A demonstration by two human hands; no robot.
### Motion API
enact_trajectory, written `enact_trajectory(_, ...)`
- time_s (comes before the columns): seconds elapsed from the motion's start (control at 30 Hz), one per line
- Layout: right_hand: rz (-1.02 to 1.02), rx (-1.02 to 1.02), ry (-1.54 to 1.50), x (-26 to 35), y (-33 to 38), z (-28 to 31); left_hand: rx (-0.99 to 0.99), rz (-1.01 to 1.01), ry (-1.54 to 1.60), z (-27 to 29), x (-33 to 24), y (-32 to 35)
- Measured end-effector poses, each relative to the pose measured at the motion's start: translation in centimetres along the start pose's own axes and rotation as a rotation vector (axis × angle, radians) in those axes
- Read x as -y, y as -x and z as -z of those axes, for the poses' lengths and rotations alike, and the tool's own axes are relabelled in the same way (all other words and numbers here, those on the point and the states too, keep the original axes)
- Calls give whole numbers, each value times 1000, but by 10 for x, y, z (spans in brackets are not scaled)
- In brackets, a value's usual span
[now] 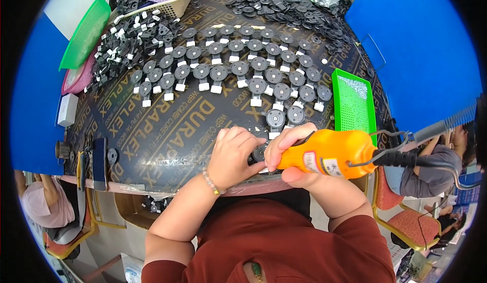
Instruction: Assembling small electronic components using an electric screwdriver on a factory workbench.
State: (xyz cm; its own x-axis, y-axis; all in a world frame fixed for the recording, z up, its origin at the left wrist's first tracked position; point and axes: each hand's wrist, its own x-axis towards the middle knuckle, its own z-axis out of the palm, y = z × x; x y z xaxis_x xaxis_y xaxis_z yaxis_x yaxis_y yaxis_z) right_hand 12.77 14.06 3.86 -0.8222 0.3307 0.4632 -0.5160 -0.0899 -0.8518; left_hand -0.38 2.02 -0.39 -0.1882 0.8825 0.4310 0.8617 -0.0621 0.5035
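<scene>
the left fingers (245, 140) hold one black round part (258, 154); the right fingers (295, 136) wrap around an orange power tool (335, 151).

Left stretch: bare table (162, 141) gives a wide path from the left hand (231, 153) to a loose disc (112, 155).
Middle: curved rows of black parts (218, 73) stand in the way, narrow gaps between them.
Right side: orange power tool (329, 153) in the right hand (278, 150), its cord (395, 158) and the green tray (350, 100) block passage.
Far edge: heaped discs (269, 6) and a beige basket (177, 8).
</scene>
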Motion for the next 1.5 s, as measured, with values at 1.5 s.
enact_trajectory(1.5,276,-659,571,67,-8,174,60,105,-121,96,0,-2)
